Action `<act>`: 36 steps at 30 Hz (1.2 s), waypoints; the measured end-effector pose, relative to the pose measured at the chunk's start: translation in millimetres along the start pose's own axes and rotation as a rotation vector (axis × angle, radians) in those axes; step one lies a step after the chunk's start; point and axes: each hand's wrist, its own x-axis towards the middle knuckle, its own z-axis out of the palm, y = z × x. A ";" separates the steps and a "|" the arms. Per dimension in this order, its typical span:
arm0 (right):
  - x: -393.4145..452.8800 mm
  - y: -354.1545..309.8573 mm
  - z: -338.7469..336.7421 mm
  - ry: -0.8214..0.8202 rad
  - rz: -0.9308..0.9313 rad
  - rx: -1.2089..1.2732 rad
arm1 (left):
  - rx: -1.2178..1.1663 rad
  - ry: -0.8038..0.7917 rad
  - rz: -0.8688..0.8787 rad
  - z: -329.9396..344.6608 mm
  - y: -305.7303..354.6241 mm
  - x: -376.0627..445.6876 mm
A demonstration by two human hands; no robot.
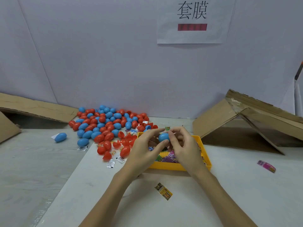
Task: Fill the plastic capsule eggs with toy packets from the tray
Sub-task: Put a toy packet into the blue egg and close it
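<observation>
capsule egg (pixel 163 137), the blue one, sits between my two hands right above the yellow tray (pixel 167 166), so anything that slips should drop back among the toy packets (pixel 167 157) rather than onto the table. my left hand (pixel 144 149) pinches it from the near side, thumb under and forefinger reaching over the top. my right hand (pixel 182 145) curls its fingertips round the far side. i cannot tell whether the shell is shut or only being pressed together, because the fingers hide the seam. i judge this to be the closing step on one egg. behind and left lies the pile of red and blue eggs (pixel 106 124), with open red halves (pixel 126 141) nearest the tray, handy for the next fill. one stray packet (pixel 163 191) lies on the table close to me.
</observation>
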 end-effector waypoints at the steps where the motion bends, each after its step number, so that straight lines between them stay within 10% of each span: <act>1: -0.3 -1.1 0.1 0.007 0.009 -0.005 | -0.012 -0.011 0.003 -0.5 0.0 0.4; 7: 5.5 5.2 -11.4 0.165 0.057 -0.211 | 0.063 0.113 -0.021 -3.0 -6.3 2.6; 13: 5.4 17.3 -24.0 -0.089 0.058 -0.688 | 0.119 0.205 -0.087 -5.3 -13.7 4.1; 21: 7.9 19.0 -23.8 -0.077 0.250 -0.620 | 0.136 0.138 -0.080 -3.0 -9.9 1.8; 36: 7.9 10.1 -24.6 0.042 0.045 -0.634 | 0.174 0.116 -0.042 -3.7 -12.5 1.6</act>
